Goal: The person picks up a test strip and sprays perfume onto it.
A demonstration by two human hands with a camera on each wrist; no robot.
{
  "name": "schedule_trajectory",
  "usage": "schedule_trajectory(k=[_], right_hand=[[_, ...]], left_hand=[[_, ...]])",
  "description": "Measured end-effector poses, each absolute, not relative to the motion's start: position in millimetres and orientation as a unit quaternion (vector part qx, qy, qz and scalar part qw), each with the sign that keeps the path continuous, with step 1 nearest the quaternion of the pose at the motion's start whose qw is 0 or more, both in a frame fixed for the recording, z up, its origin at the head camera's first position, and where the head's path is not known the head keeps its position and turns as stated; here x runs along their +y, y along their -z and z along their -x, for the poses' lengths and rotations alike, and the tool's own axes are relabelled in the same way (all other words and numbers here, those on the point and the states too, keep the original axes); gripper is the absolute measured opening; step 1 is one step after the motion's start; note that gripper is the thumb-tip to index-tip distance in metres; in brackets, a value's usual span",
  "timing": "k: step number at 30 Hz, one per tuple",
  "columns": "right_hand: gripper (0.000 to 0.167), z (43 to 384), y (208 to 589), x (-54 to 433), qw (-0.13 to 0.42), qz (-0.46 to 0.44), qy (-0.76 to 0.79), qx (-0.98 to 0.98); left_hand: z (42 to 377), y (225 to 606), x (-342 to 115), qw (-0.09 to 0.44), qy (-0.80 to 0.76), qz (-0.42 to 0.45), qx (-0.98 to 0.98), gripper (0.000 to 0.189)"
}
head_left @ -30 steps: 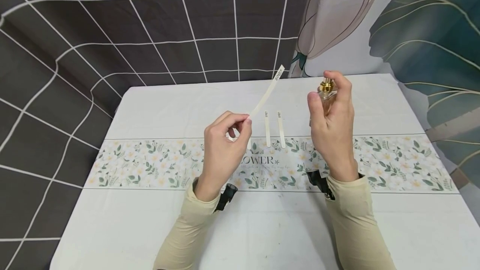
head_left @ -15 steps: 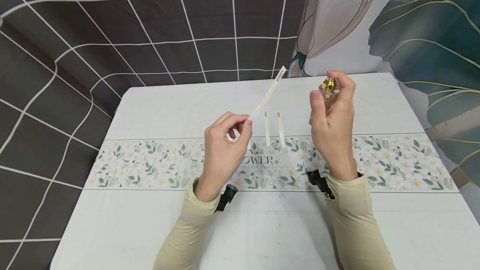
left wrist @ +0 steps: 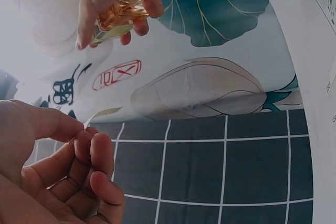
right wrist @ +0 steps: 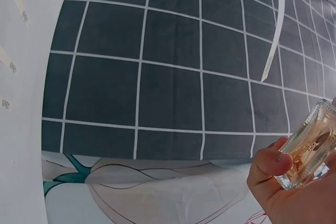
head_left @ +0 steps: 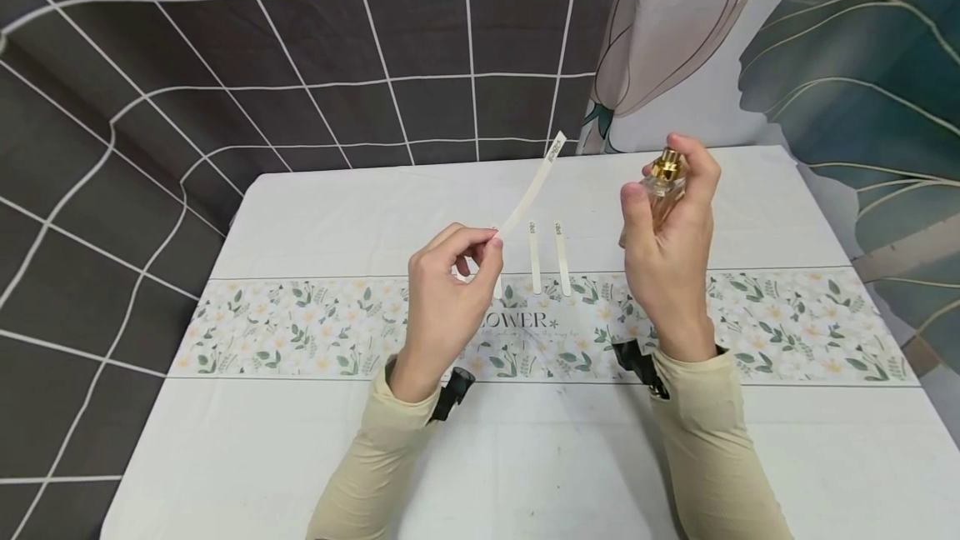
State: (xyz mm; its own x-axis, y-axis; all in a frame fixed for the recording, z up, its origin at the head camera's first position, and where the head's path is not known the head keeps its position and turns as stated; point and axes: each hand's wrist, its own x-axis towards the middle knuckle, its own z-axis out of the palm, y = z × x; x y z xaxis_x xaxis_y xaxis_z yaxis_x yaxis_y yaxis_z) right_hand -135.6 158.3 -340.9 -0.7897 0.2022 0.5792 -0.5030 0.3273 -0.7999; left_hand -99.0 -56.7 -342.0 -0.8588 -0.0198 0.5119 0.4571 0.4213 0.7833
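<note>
Between thumb and forefinger, my left hand (head_left: 450, 290) pinches a slim white paper test strip (head_left: 531, 190) by its lower end. The strip slants up to the right, slightly curved, with small dark print near its top. My right hand (head_left: 671, 265) grips a glass perfume bottle (head_left: 662, 188) with a gold spray neck. Its forefinger lies up beside the gold top, and the thumb presses the near side of the glass. In the right wrist view, amber liquid shows inside the bottle (right wrist: 312, 148). A space separates the strip's printed end from the bottle.
Two similar paper strips (head_left: 535, 258) lie on the white tablecloth (head_left: 525, 457) behind the printed floral band (head_left: 285, 327). Part of another strip (head_left: 498, 287) shows behind my left hand. A dark grid curtain (head_left: 420, 40) and a leaf-patterned curtain (head_left: 847, 90) hang behind the table.
My right hand has moved slightly right, and the bottle has tilted further, its gold top leaning right. My left hand and the strip have barely moved.
</note>
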Motion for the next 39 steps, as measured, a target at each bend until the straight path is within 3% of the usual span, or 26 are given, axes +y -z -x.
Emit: schedule_trajectory(k=[39], right_hand=[[0.045, 136.3, 339.9, 160.6, 0.299, -0.105, -0.547, -0.775]], left_hand=[[101.0, 345.6, -55.5, 0.224, 0.523, 0.134, -0.811, 0.011]])
